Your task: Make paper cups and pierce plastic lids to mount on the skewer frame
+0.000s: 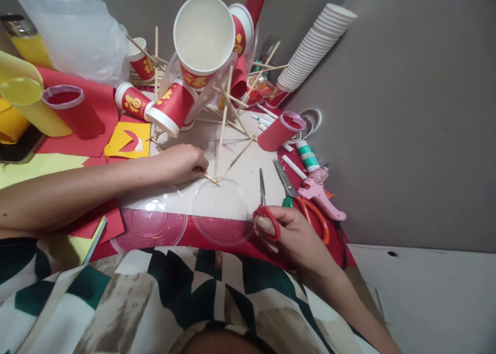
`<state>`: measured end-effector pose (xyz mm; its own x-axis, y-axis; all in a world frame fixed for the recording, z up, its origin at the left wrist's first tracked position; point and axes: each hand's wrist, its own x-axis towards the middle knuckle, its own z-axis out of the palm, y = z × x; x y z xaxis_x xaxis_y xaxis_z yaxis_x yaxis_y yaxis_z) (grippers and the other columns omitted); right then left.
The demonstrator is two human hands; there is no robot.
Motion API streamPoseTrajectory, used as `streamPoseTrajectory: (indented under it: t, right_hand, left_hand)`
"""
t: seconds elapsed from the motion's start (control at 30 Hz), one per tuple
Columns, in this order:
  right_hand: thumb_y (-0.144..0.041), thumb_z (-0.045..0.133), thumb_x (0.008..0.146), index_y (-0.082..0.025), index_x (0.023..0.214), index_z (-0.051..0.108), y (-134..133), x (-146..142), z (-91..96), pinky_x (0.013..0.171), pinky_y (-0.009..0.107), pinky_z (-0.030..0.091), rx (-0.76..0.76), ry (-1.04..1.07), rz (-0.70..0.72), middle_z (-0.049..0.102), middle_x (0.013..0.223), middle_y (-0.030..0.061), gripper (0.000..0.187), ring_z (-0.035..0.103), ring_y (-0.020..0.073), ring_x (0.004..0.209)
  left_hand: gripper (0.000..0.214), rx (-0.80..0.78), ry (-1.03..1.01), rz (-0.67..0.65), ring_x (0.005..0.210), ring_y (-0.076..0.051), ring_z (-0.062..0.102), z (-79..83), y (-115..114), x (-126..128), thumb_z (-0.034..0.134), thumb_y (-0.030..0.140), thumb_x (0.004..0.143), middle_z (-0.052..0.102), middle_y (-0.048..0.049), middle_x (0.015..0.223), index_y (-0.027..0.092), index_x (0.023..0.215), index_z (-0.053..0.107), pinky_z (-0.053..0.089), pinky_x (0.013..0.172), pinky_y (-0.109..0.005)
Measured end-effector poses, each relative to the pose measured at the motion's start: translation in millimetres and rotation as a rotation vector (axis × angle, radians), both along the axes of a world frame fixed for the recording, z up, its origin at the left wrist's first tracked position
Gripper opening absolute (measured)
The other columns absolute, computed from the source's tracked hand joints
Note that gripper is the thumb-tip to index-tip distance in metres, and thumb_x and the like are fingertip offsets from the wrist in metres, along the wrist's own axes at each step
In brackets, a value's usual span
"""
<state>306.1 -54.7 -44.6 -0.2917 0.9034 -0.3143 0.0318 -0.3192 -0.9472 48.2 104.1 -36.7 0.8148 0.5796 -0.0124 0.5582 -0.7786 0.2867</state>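
Note:
My left hand [184,163] is closed, its fingertips pinched on a thin wooden stick [212,179] whose short end shows beyond them. That end lies close to the low corner of a framework of joined wooden sticks [221,139]. Red paper cups with gold characters, such as the tilted cup [174,105], sit among the sticks behind it. Low on the right, my right hand [298,235] grips small scissors [262,186] by their red handles, blades pointing away from me. Two clear plastic lids [222,235] lie between my hands, partly over the white board [259,186].
A leaning stack of paper cups [315,46] stands against the grey wall. On the right lie larger orange-handled scissors [318,222], a pink glue gun [321,196] and a red paper tube [279,132]. Coloured paper [103,98] and a cloudy plastic bag [77,39] occupy the left.

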Motion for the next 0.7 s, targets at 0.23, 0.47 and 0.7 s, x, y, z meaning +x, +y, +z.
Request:
streamPoseTrajectory:
  t: [0.23, 0.47, 0.7]
  right_hand:
    - [-0.053, 0.075, 0.085, -0.018, 0.064, 0.056, 1.9, -1.8, -1.3, 0.043, 0.022, 0.02, 0.002, 0.016, 0.0, 0.045, 0.049, -0.0076, 0.046, 0.033, 0.0039, 0.041]
    - [-0.055, 0.072, 0.087, -0.018, 0.063, 0.053, 4.0, -0.4, -7.1, 0.045, 0.023, 0.02, 0.017, 0.006, 0.016, 0.043, 0.046, -0.0076, 0.048, 0.034, 0.0049, 0.042]
    - [-0.056, 0.071, 0.088, -0.018, 0.063, 0.051, 8.7, -0.8, -8.0, 0.047, 0.024, 0.02, 0.049, -0.023, 0.028, 0.044, 0.046, -0.0073, 0.049, 0.033, 0.0054, 0.043]
  left_hand:
    - [0.015, -0.041, 0.018, 0.035, 0.076, -0.018, 0.065, 3.3, 3.1, 5.6, 0.065, 0.018, 0.089, 0.074, -0.0091, 0.084, 0.014, 0.087, 0.08, 0.04, 0.068, -0.027]
    - [0.016, -0.046, -0.003, 0.043, 0.073, -0.017, 0.063, 1.6, 7.4, 6.6, 0.064, 0.019, 0.088, 0.074, -0.008, 0.081, 0.015, 0.086, 0.079, 0.039, 0.066, -0.026]
    - [0.015, -0.07, -0.012, 0.035, 0.068, -0.016, 0.06, -1.5, 11.9, 7.2, 0.064, 0.018, 0.087, 0.073, -0.0069, 0.077, 0.015, 0.082, 0.078, 0.037, 0.061, -0.026]
